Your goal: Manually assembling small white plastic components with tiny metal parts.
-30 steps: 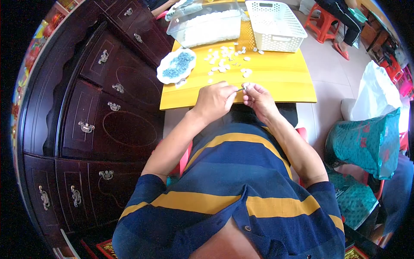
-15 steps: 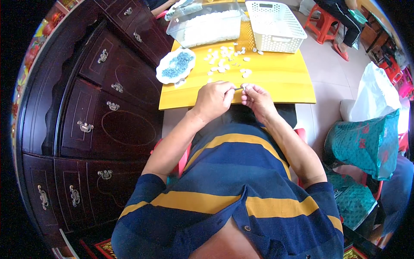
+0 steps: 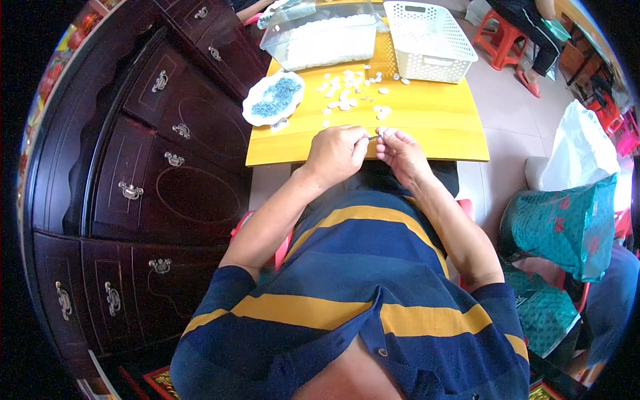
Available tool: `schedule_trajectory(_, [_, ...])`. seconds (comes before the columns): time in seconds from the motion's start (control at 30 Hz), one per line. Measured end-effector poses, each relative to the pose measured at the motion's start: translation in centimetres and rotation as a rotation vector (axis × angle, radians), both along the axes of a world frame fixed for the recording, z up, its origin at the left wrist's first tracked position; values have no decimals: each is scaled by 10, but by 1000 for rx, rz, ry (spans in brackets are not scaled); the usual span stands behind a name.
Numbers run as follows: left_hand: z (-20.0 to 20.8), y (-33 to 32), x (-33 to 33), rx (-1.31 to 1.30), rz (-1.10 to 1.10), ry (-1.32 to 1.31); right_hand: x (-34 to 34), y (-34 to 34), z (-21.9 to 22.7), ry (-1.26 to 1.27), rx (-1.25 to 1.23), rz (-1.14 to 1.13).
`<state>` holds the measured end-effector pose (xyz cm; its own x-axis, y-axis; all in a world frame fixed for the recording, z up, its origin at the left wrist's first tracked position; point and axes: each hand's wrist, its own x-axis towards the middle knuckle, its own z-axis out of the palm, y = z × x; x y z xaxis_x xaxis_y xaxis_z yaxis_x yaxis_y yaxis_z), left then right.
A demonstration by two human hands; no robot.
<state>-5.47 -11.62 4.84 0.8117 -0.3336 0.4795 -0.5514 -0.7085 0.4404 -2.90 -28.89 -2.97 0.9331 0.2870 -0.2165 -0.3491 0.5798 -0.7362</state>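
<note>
Just over the near edge of the yellow table (image 3: 433,137), my two hands meet. My left hand (image 3: 337,155) is closed, and a thin dark rod-like piece (image 3: 373,137) sticks out from its fingertips toward the right. My right hand (image 3: 404,159) pinches a small whitish piece (image 3: 383,132) between thumb and fingers, where the rod's tip reaches it. Fingers partly hide that contact, so its exact fit cannot be made out. Beyond my hands, several small white oval pieces (image 3: 344,105) lie scattered. A scalloped white dish (image 3: 251,111) at the left holds a heap of small blue-grey bits (image 3: 279,97).
A clear plastic bin (image 3: 280,48) full of white pieces stands at the table's far side, beside a white perforated basket (image 3: 440,70). Dark wooden drawers (image 3: 180,180) line the left. Teal bags (image 3: 557,227) and a red stool (image 3: 500,40) with a seated person are at right.
My hands stay together at the table edge, with only a slight shift of the fingers and the rod. The whole view has moved a little.
</note>
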Motion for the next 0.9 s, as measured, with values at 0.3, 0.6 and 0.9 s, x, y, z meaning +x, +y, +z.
schedule_trajectory(0.3, [4, 5, 9, -15, -33, 78, 0, -2, 2, -18, -29, 29])
schedule_trajectory(0.6, [3, 4, 7, -7, -19, 55, 1, -3, -1, -7, 4, 36])
schedule_trajectory(0.9, [9, 1, 13, 117, -29, 64, 0, -2, 0, -25, -56, 22])
